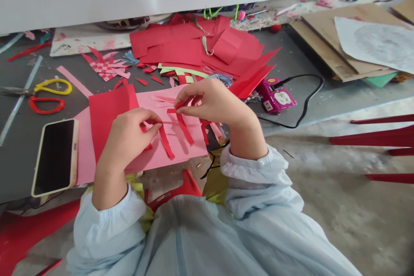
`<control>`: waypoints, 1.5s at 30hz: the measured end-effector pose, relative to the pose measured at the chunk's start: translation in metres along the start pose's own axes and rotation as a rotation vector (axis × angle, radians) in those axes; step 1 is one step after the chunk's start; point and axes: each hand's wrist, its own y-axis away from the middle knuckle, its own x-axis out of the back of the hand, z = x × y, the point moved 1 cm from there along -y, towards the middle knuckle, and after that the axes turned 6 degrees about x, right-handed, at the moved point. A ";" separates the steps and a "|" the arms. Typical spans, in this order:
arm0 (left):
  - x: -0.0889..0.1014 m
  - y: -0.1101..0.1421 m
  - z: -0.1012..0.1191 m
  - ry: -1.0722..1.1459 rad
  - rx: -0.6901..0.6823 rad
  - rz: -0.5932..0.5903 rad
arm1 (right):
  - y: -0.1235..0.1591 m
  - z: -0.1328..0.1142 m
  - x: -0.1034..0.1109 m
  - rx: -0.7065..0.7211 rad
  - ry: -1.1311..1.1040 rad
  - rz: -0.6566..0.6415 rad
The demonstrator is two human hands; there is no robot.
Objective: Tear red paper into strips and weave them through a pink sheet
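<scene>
Pale blue clothing (194, 241) lies nearest. The left hand (127, 133) pinches one red strip (166, 141), the right hand (207, 101) another strip (185, 130), both grips closed over pink paper (196, 152). Both look already cut; the red sheet (109, 110) seems whole.

At the fingers (156, 117), paper strips (167, 141) extend over a paper sheet (198, 128). Left of the fingers lies a smartphone (54, 155), scissors (47, 99) behind it. Beyond the fingers spreads a paper pile (176, 51). Right of them sit a socket block (276, 95) and, farther off, cardboard (313, 47) under a drawing (378, 43).
</scene>
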 end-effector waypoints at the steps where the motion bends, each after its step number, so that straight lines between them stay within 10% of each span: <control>1: 0.001 0.000 -0.001 0.003 0.005 0.002 | 0.001 0.001 0.003 -0.006 -0.002 0.003; 25: 0.005 -0.001 -0.005 0.007 0.051 -0.021 | 0.041 0.011 0.053 -0.106 -0.036 0.411; 45: 0.001 -0.001 0.004 0.044 -0.007 -0.007 | 0.008 0.001 0.006 0.088 -0.032 0.062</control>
